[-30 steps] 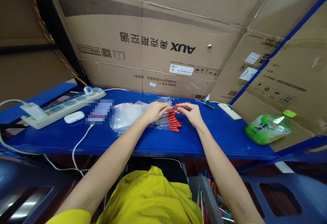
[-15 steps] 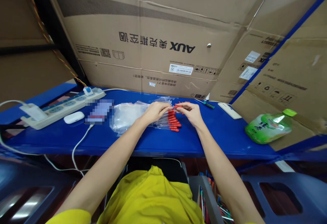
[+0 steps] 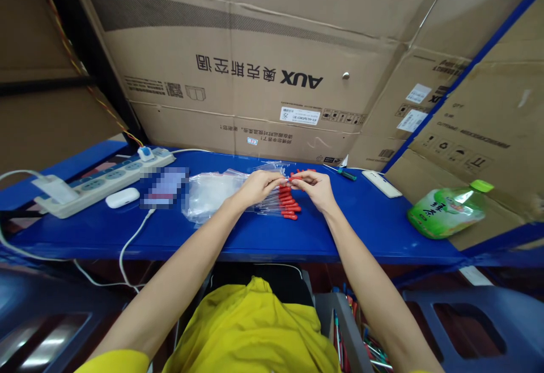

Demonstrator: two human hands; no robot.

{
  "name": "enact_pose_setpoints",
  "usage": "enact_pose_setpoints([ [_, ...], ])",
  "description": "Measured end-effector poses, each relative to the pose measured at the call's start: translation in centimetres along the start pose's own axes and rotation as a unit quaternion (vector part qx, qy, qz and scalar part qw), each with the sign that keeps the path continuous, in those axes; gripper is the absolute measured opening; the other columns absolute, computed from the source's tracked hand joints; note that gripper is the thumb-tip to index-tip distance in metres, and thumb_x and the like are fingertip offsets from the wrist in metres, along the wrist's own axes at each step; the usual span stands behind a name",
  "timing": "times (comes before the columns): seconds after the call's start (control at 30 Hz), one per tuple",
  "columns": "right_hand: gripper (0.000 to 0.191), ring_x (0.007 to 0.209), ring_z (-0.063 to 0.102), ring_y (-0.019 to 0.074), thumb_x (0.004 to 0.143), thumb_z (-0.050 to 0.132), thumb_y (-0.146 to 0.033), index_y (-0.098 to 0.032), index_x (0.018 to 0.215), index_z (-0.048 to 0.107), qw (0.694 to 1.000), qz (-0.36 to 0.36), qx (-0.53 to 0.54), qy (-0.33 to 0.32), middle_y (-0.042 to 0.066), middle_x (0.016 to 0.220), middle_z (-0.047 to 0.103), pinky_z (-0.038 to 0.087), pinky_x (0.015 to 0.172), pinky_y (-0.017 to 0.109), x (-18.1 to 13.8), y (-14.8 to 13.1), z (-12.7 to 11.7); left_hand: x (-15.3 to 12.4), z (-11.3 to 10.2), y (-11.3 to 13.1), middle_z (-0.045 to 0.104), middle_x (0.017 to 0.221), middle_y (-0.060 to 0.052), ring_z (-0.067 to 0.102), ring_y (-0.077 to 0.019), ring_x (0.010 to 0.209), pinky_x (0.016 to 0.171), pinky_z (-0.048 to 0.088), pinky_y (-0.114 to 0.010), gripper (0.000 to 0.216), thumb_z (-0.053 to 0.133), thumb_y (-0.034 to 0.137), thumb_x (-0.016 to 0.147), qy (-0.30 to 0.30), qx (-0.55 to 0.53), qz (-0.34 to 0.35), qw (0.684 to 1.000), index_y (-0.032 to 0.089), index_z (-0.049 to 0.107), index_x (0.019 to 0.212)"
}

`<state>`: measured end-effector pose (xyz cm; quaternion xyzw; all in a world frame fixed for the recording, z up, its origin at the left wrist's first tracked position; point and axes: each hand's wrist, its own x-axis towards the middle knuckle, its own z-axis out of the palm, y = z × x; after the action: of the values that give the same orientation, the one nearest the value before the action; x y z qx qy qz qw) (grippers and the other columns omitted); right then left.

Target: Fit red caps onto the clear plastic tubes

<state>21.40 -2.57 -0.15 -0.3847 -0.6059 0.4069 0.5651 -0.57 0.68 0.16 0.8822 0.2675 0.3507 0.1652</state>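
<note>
My left hand [image 3: 258, 186] and my right hand [image 3: 315, 189] meet over the middle of the blue shelf [image 3: 238, 231]. Both are pinched around one small red-handled piece [image 3: 293, 178] held between their fingertips. Just below the hands lies a row of several similar red-handled pieces [image 3: 289, 203] in clear sleeves. A heap of clear plastic bags [image 3: 208, 193] lies under and to the left of my left hand.
A white power strip [image 3: 102, 180] with a charger, a white earbud case [image 3: 122, 197] and a blurred phone [image 3: 164, 187] lie at the left. A small green screwdriver [image 3: 345, 174], a white remote-like device [image 3: 381, 184] and a green bottle [image 3: 446, 210] lie to the right. Cardboard boxes [image 3: 255, 67] stand behind.
Both hands stay pinched together at the same spot. Only the view has shifted slightly.
</note>
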Motion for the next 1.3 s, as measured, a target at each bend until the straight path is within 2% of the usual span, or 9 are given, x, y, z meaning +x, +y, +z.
enact_pose_setpoints([
  [0.27,0.038,0.075,0.079,0.0268,0.067,0.091,-0.053,-0.021,0.084,0.079,1.0,-0.011,-0.003,0.01,0.005,0.079,0.08,0.067,0.08,0.043,-0.11,-0.09,0.32,0.09,0.04,0.35,0.078,0.092,-0.004,0.069,-0.0171,0.082,0.075,0.043,-0.025,0.041,0.044,0.044,0.108,-0.006,-0.007,0.004,1.0,0.019,0.075,0.099],
  [0.47,0.041,0.08,0.08,0.0262,0.068,0.091,-0.053,-0.022,0.09,0.076,1.0,-0.009,0.003,0.011,0.005,0.085,0.081,0.066,0.08,0.04,0.01,-0.5,0.16,0.16,0.35,0.33,0.074,0.082,-0.003,0.064,-0.0156,0.074,0.072,0.041,-0.025,0.043,0.043,0.044,0.108,0.027,-0.009,-0.008,1.0,0.017,0.073,0.094],
  [0.83,0.04,0.075,0.079,0.0249,0.067,0.091,-0.056,-0.022,0.08,0.075,1.0,-0.015,-0.001,0.005,0.004,0.079,0.079,0.066,0.079,0.042,-0.08,0.06,0.3,-0.01,0.13,0.07,0.077,0.089,-0.005,0.069,-0.0176,0.081,0.074,0.042,-0.026,0.041,0.043,0.044,0.108,0.005,-0.003,0.009,1.0,0.019,0.074,0.099],
  [1.13,0.041,0.072,0.077,0.0244,0.064,0.092,-0.057,-0.022,0.078,0.076,1.0,-0.013,0.013,0.005,0.004,0.078,0.079,0.067,0.08,0.043,-0.22,-0.2,0.59,0.0,0.07,0.33,0.074,0.081,-0.003,0.064,-0.0154,0.072,0.069,0.04,-0.025,0.042,0.044,0.044,0.108,-0.001,0.002,0.011,1.0,0.018,0.074,0.095],
  [1.3,0.042,0.075,0.078,0.0257,0.063,0.093,-0.057,-0.022,0.079,0.075,1.0,-0.003,0.009,-0.008,0.005,0.08,0.08,0.066,0.082,0.044,-0.11,0.0,0.35,0.07,0.0,0.46,0.077,0.089,-0.004,0.067,-0.0168,0.079,0.074,0.043,-0.026,0.041,0.044,0.043,0.108,-0.004,-0.02,0.011,1.0,0.018,0.075,0.098],
])
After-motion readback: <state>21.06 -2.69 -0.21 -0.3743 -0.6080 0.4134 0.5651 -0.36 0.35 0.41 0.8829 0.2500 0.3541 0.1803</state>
